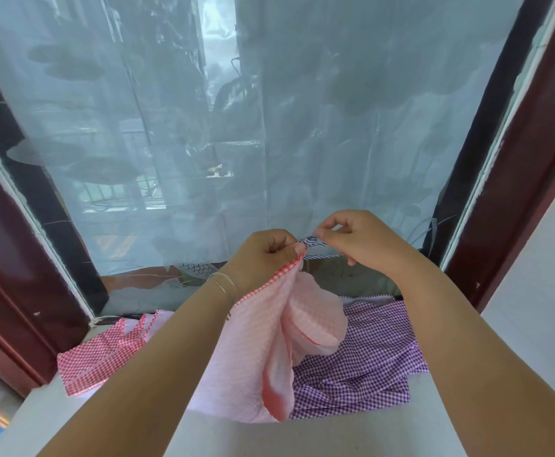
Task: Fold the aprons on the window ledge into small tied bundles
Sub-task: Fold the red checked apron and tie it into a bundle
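Observation:
A pink checked apron (pixel 263 344) hangs from my left hand (pixel 266 255), which pinches its red-checked top edge, lifted above the ledge. My right hand (pixel 352 239) pinches a thin purple-striped tie strap (pixel 312 242) stretched between the two hands. Under the hanging cloth a purple gingham apron (pixel 362 367) lies spread on the window ledge (pixel 302 437). A red gingham apron (pixel 95 357) lies at the left of the ledge, partly hidden by my left forearm.
A sheer white curtain (pixel 236 127) covers the window just behind my hands. Dark red window frames (pixel 12 275) rise on both sides. A white wall (pixel 539 291) stands at the right.

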Demonstrator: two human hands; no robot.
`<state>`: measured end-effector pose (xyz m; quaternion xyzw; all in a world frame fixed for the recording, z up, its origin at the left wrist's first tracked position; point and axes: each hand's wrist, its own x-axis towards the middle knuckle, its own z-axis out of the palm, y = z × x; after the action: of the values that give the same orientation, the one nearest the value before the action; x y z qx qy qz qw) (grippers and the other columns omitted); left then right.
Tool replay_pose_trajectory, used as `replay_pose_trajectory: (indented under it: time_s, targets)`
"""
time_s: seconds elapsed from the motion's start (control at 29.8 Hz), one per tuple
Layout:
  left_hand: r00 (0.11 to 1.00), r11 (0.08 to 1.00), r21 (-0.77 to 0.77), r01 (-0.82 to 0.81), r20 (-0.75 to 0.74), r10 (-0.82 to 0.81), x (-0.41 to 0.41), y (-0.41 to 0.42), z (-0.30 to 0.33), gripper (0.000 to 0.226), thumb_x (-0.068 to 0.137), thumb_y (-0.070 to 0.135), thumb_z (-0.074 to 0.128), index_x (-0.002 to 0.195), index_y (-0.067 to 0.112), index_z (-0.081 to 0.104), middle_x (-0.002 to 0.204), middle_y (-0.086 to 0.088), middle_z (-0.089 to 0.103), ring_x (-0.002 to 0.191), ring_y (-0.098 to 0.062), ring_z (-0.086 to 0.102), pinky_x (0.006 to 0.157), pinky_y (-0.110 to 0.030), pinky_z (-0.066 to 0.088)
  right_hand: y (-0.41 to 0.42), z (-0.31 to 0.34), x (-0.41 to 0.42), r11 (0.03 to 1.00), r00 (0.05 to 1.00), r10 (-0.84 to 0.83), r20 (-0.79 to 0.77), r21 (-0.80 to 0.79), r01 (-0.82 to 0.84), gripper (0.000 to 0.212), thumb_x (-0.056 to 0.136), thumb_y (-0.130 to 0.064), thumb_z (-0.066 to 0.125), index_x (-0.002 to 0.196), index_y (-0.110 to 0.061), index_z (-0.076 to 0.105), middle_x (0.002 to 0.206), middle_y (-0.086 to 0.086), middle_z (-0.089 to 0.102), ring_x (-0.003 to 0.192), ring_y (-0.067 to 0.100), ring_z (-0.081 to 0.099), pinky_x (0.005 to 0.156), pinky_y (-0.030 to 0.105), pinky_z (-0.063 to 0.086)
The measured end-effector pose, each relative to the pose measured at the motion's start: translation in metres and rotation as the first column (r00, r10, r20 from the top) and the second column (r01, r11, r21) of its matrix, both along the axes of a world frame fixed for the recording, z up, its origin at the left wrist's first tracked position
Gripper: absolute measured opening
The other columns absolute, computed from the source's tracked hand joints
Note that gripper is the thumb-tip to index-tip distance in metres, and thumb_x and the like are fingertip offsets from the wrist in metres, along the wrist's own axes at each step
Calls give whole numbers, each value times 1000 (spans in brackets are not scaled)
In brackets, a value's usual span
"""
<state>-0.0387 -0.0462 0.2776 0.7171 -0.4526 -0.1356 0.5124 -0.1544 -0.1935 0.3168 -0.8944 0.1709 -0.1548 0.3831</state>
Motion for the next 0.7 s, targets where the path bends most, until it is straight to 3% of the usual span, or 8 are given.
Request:
replay_pose_trajectory:
  time_s: [0.07,0.13,0.23,0.34,0.4,0.54,0.64,0.7]
  targets:
    - [1000,1000,18,9,4,-9,1,-2,-1,23,95,17,58,75,10,66,76,-9,71,68,-9,60,69,-19,49,-6,0,-3,1000,1000,8,11,23,-8,13,90,-36,63,94,-26,69,51,-7,55,53,6,55,70,24,48]
    - [1000,999,38,20,12,-21,2,-4,0,23,95,16,57,75,9,66,76,-8,70,69,-9,60,70,-17,48,-9,-2,-5,966,993,19,117,254,-48,13,89,-26,66,103,-24,67,48,-5,51,58,10,59,76,26,51]
    - [999,998,58,35,22,-37,5,-8,2,23,95,16,57,75,9,66,75,-9,70,68,-9,58,70,-19,48,-10,-9,-2,823,966,12,260,546,-157,19,90,-12,63,109,-16,64,47,-7,34,46,11,39,61,27,53]
    - [997,996,83,-9,74,3,11,-12,2,20,93,16,61,76,8,68,71,-10,67,59,-4,50,62,-18,43,-15,-15,1,915,983,-6,184,399,-69,12,92,-22,63,103,-19,66,46,-14,39,42,5,33,46,20,33]
    - [994,994,108,-29,110,18,14,-13,1,19,91,17,63,73,13,68,71,-10,66,58,-3,48,61,-18,40,-19,-14,0,996,998,-27,56,81,22,15,92,-33,61,97,-21,68,51,-15,49,47,1,44,53,22,36]
    - [975,975,217,-36,220,-13,12,-15,-3,15,88,22,67,73,22,69,74,0,67,65,-6,54,67,-21,43,-24,-15,-4,923,964,-149,-219,-381,56,43,90,-57,52,88,-20,73,74,2,66,74,17,63,73,33,50]
    - [971,976,210,-60,238,8,14,-14,-3,12,87,21,68,76,16,72,74,3,69,65,-2,56,66,-17,44,-25,-9,-11,958,965,-48,-257,-284,-29,39,89,-56,54,84,-22,73,83,6,70,79,19,64,79,35,51]
    - [976,983,156,-92,211,58,20,-9,-2,17,87,17,68,70,19,70,65,9,66,58,4,53,62,-11,42,-25,-8,-15,993,996,82,-38,91,-78,18,93,-34,59,88,-20,70,79,1,67,69,16,60,82,32,50]
